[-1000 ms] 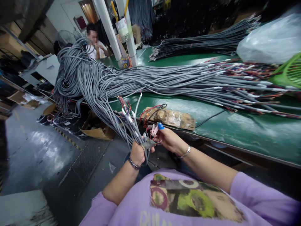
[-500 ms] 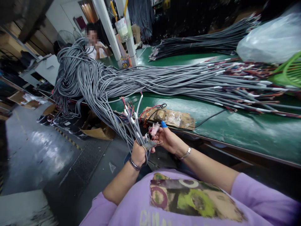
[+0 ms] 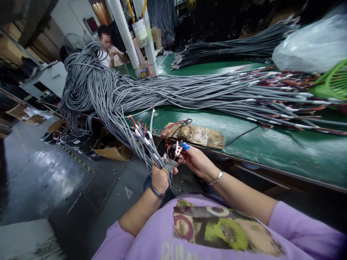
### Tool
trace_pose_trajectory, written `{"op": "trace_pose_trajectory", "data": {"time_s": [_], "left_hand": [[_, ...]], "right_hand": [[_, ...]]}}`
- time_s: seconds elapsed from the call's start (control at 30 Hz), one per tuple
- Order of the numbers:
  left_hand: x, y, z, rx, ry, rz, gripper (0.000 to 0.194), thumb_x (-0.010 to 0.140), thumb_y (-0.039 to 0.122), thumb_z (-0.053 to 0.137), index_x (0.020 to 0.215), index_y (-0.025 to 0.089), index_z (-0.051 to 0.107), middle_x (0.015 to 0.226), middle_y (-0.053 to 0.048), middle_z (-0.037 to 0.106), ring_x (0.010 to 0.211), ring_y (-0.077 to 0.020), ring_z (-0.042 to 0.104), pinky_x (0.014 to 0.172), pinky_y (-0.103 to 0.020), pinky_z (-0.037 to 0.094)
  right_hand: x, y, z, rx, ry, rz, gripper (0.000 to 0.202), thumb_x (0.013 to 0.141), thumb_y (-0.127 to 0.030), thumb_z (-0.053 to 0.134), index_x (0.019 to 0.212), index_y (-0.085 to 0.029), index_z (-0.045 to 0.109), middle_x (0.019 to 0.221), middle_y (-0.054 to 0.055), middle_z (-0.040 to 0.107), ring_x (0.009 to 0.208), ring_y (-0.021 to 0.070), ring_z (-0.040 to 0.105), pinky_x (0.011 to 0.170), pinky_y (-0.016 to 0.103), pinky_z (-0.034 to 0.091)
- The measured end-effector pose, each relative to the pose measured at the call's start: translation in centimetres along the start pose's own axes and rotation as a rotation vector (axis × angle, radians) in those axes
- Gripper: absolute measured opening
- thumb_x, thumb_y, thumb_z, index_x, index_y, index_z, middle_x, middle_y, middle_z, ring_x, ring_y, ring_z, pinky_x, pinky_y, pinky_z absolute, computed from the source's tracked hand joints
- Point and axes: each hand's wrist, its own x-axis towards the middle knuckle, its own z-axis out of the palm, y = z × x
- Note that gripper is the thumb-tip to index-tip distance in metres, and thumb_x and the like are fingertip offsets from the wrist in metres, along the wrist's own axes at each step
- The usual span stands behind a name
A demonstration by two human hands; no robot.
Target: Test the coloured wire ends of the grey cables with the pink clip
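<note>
My left hand (image 3: 160, 177) is wrapped round a bunch of grey cables (image 3: 146, 142) near their stripped ends, where coloured wires fan out past white bands. A grey wrap covers part of its thumb. Close beside it, my right hand (image 3: 191, 157), with blue on the thumb tip, pinches a small pale clip (image 3: 178, 148) by the thin wires that stick out from the left hand. Just beyond both hands, a worn wooden block (image 3: 199, 135) with cords round its left end lies at the green table's near edge.
A long pile of grey cables (image 3: 173, 90) spans the green table (image 3: 244, 139). Darker cables (image 3: 225, 48), a clear plastic bag (image 3: 311, 47) and a green basket (image 3: 334, 81) lie farther right. A person (image 3: 104, 57) is across the table, beside white posts (image 3: 124, 36).
The cable ends in my left hand have swung a little to the left. My right hand has turned slightly, and the pale clip, blurred before, now shows clearly.
</note>
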Motion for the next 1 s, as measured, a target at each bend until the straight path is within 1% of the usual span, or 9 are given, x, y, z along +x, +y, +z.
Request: {"op": "trace_pose_trajectory", "data": {"time_s": [0.1,0.13,0.2,0.27,0.3,0.5,0.6,0.73,1.0], "left_hand": [[0.0,0.1,0.0,-0.006,-0.025,0.009,0.019,0.063,0.028,0.074,0.058,0.015,0.061,0.045,0.002,0.057,0.042,-0.0098,0.052,0.046,-0.022,0.043],[0.0,0.0,0.0,-0.009,-0.033,0.006,0.019,0.063,0.028,0.074,0.058,0.015,0.061,0.045,0.001,0.058,0.042,-0.0098,0.052,0.046,-0.022,0.043],[0.1,0.0,0.0,-0.019,-0.039,-0.003,0.019,0.064,0.027,0.073,0.057,0.015,0.06,0.046,0.001,0.058,0.042,-0.0096,0.052,0.046,-0.022,0.043],[0.1,-0.2,0.1,-0.023,-0.045,-0.006,0.02,0.065,0.027,0.073,0.056,0.014,0.06,0.046,0.001,0.058,0.042,-0.0093,0.052,0.046,-0.022,0.043],[0.2,-0.2,0.1,-0.022,-0.048,-0.004,0.02,0.065,0.026,0.073,0.056,0.014,0.06,0.046,0.001,0.058,0.042,-0.0092,0.052,0.046,-0.022,0.043],[0.4,-0.7,0.1,-0.003,-0.036,0.005,0.018,0.066,0.025,0.072,0.057,0.014,0.062,0.046,0.0,0.059,0.043,-0.0094,0.052,0.046,-0.021,0.043],[0.4,-0.9,0.1,0.012,-0.046,-0.003,0.02,0.066,0.026,0.073,0.056,0.014,0.06,0.046,0.0,0.059,0.042,-0.0097,0.053,0.046,-0.021,0.043],[0.4,-0.9,0.0,0.021,-0.038,-0.019,0.021,0.066,0.028,0.073,0.057,0.014,0.06,0.046,0.0,0.059,0.042,-0.0099,0.053,0.045,-0.022,0.044],[0.2,-0.4,-0.1,-0.01,-0.026,0.018,0.017,0.066,0.024,0.071,0.057,0.014,0.061,0.046,0.0,0.059,0.042,-0.0089,0.051,0.046,-0.021,0.043]], "right_hand": [[0.2,0.3,-0.2,-0.17,0.054,-0.11,0.044,0.073,-0.064,0.061,0.071,-0.02,0.065,0.067,0.002,0.06,0.06,0.0126,0.047,0.058,0.027,0.04],[0.2,0.4,-0.3,-0.177,0.043,-0.106,0.046,0.073,-0.066,0.06,0.071,-0.02,0.066,0.067,0.002,0.06,0.06,0.013,0.047,0.058,0.027,0.04],[0.4,0.5,-0.2,-0.101,-0.022,-0.04,0.048,0.072,-0.067,0.06,0.076,-0.019,0.066,0.069,0.003,0.061,0.061,0.0133,0.049,0.059,0.028,0.042],[0.6,0.5,-0.1,0.015,-0.083,0.028,0.048,0.073,-0.065,0.061,0.082,-0.019,0.067,0.072,0.003,0.063,0.062,0.013,0.051,0.061,0.028,0.043],[0.8,0.6,0.0,0.062,-0.093,0.047,0.047,0.073,-0.063,0.063,0.084,-0.018,0.067,0.072,0.003,0.063,0.062,0.0128,0.053,0.061,0.028,0.044],[1.3,0.9,0.1,0.224,-0.025,0.05,0.032,0.072,-0.049,0.073,0.078,-0.018,0.069,0.072,0.001,0.067,0.064,0.0111,0.056,0.059,0.024,0.045],[1.3,1.0,0.1,0.252,-0.019,0.066,0.03,0.072,-0.046,0.073,0.078,-0.018,0.069,0.07,0.0,0.067,0.062,0.0107,0.056,0.059,0.024,0.046],[1.3,1.1,0.1,0.258,-0.012,0.076,0.03,0.073,-0.047,0.072,0.078,-0.018,0.068,0.07,0.001,0.067,0.062,0.0126,0.056,0.06,0.026,0.046],[1.1,0.6,0.6,0.251,0.015,0.068,0.028,0.073,-0.044,0.073,0.076,-0.017,0.07,0.068,0.001,0.064,0.064,0.0122,0.054,0.061,0.025,0.045]]}}
